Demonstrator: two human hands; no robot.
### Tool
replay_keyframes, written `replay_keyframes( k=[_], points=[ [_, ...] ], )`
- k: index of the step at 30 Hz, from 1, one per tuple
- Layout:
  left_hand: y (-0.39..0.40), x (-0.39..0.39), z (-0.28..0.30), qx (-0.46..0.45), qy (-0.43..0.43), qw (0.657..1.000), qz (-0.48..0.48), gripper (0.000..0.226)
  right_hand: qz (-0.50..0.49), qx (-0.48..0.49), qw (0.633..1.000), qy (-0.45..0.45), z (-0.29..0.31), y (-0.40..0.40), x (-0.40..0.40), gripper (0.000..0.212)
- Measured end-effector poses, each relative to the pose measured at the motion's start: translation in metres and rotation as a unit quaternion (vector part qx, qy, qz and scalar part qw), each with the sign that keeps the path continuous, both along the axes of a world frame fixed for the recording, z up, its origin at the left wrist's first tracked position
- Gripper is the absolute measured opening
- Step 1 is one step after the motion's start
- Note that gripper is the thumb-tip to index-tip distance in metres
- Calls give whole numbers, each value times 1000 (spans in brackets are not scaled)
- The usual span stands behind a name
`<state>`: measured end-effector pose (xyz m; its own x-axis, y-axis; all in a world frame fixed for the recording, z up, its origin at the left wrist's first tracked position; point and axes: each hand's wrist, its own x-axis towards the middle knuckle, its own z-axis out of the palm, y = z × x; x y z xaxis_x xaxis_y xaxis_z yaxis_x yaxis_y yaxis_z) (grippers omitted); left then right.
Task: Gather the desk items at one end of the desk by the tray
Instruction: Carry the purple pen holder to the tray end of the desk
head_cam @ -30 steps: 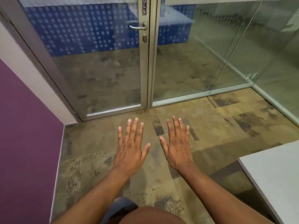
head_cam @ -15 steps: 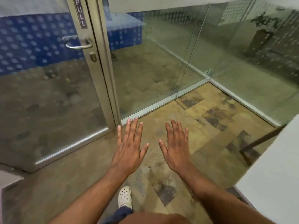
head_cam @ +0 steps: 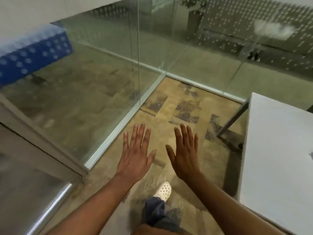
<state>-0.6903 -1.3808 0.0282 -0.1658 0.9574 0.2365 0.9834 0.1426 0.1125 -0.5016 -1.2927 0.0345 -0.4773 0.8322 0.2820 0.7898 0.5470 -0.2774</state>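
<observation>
While flat-fingered, both hands (head_cam: 135, 158) hover over mottled carpet (head_cam: 186, 106).

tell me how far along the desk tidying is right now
Nothing looks done yet. The left hand and right hand are flat, open and empty above the carpet. Only a bare corner of the desk shows at right; no tray or items visible, so all gathering remains.

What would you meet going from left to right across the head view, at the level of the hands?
Glass wall → left hand → right hand → dark desk leg → white desk.
</observation>
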Motion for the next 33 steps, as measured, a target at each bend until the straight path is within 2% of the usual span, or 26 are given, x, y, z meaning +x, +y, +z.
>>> replay_keyframes(
  k=[9,14,21,26,33],
  points=[
    [201,-6,5,9,23,992,-128,79,-114,-18,993,7,-12,154,8,70],
    [289,15,12,10,7,986,-164,83,-161,-37,986,7,-10,209,30,71],
    [412,47,5,-8,-1,961,-277,81,-275,-58,960,-10,-16,284,62,74],
    [500,81,-1,-4,-23,928,-371,82,-358,-47,932,-28,-9,338,84,74],
    [615,129,13,-2,-31,865,-501,81,-497,-25,864,-76,12,400,107,72]
  ],
)
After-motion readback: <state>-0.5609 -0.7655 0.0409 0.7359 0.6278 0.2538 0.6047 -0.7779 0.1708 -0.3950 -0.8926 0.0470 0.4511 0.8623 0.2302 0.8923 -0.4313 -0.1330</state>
